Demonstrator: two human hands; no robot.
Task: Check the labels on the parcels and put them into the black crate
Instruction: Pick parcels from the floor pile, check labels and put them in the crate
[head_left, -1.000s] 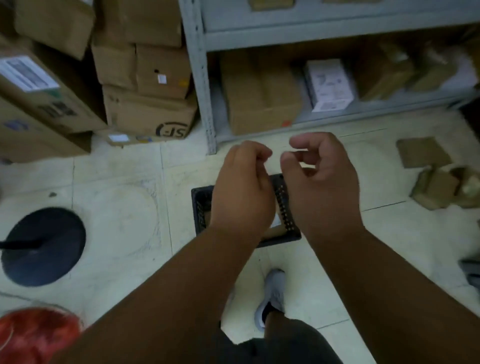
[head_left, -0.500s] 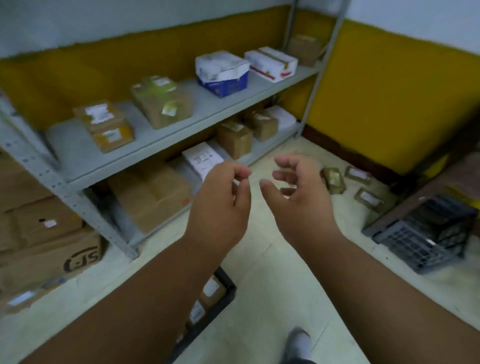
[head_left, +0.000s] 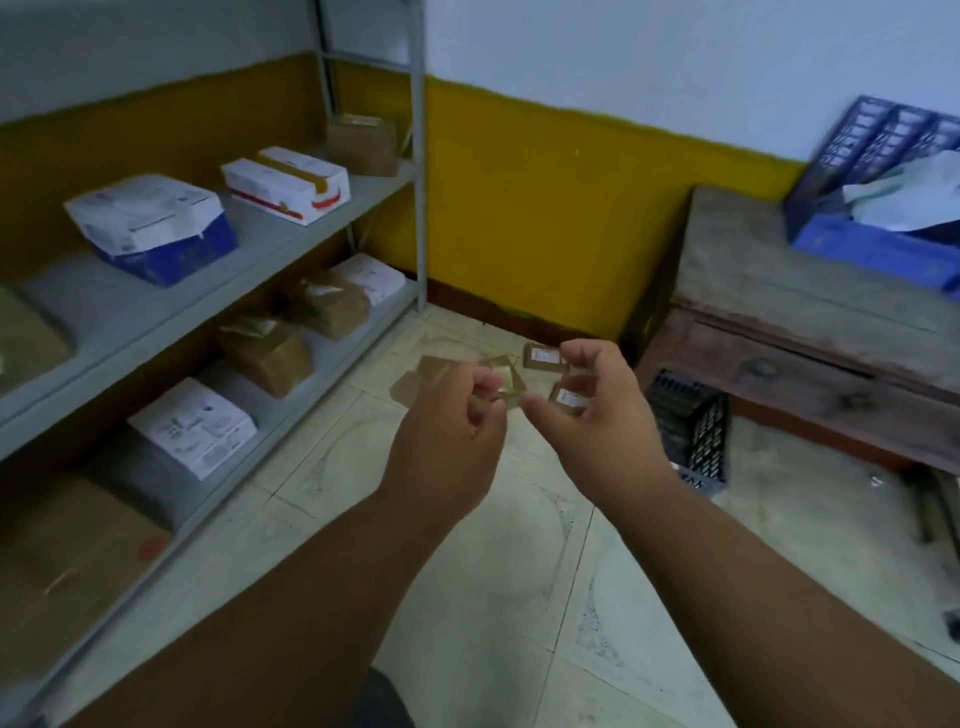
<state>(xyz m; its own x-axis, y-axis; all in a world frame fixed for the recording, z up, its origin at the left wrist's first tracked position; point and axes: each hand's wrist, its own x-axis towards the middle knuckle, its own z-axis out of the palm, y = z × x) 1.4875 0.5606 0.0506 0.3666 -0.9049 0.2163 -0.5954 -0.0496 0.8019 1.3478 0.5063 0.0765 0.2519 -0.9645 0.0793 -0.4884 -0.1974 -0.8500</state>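
Observation:
My left hand and my right hand are raised side by side over the floor, and neither holds anything. The left fingers are loosely curled; the right fingers are spread. Beyond them, several small brown parcels lie on the tiled floor near the corner. One of these, a labelled parcel, lies just past my right fingertips, and another labelled parcel shows between my right fingers. A flat brown parcel lies to their left. A black crate stands on the floor to the right, against the wooden bench.
A grey metal shelf unit runs along the left with white and brown boxes on two levels. A worn wooden bench on the right carries a blue crate with papers. Yellow-and-white walls close the corner.
My view has swung up and right, from a black crate holding parcels at my feet to the room's corner. That crate has left the view. My hands stay raised, holding nothing.

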